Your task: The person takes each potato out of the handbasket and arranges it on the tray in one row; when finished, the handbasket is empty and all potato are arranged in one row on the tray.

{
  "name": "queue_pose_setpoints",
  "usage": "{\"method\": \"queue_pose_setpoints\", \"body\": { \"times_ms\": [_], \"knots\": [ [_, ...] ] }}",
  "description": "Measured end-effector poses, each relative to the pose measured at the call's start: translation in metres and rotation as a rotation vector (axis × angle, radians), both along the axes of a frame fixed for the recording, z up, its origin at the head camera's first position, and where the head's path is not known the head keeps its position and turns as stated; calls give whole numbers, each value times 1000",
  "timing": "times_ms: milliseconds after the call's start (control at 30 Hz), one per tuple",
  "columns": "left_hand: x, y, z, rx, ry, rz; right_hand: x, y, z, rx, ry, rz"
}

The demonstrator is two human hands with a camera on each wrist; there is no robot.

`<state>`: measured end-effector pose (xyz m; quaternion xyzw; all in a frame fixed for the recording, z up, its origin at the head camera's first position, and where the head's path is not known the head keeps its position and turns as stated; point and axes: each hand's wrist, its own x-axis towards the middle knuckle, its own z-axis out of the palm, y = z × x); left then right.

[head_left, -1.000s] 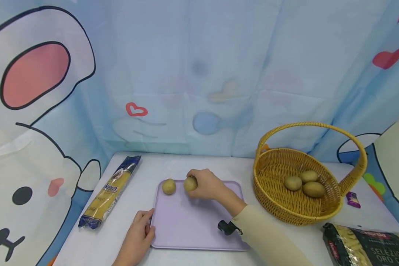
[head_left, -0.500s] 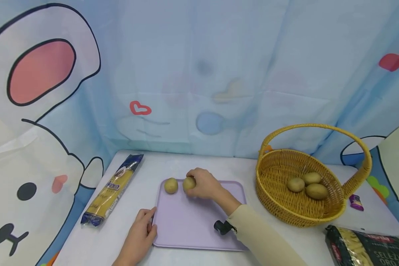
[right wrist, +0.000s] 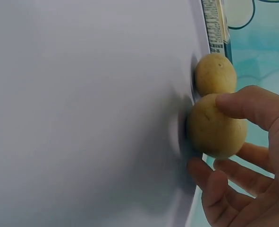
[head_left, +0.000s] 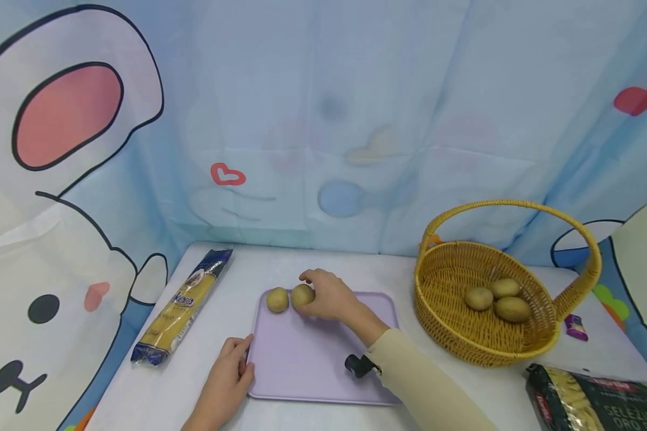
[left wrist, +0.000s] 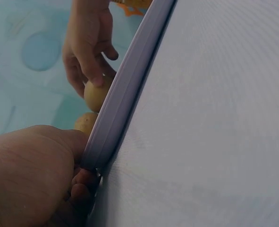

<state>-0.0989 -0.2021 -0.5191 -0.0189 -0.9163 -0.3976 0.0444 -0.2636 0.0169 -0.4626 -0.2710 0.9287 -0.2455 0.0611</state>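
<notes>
1. Right hand: fingers curled loosely round a potato at the far left corner of the lavender tray.
2. Second potato: just left of the held one, nearly touching.
3. Left hand: grips the tray's near left edge, thumb on the rim.
4. Wicker basket: well right, holds three potatoes.

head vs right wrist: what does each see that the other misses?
Only the head view shows the wicker basket with three potatoes in it, the spaghetti pack, the dark pasta bag, the small purple packet and the left hand holding the tray's near left edge. Only the right wrist view shows, close up, the fingertips curled round the held potato, which touches the second potato. Both show the right hand, both tray potatoes and the lilac tray.
</notes>
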Motion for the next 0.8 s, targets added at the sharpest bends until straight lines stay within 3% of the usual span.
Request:
{"method": "queue_pose_setpoints", "body": {
  "times_ms": [233, 800],
  "knots": [
    [1, 0, 2, 4, -8, 1, 6, 5, 4, 38, 36, 32],
    [1, 1, 3, 17, -11, -2, 13, 24, 22, 73, 106, -6]
  ]
}}
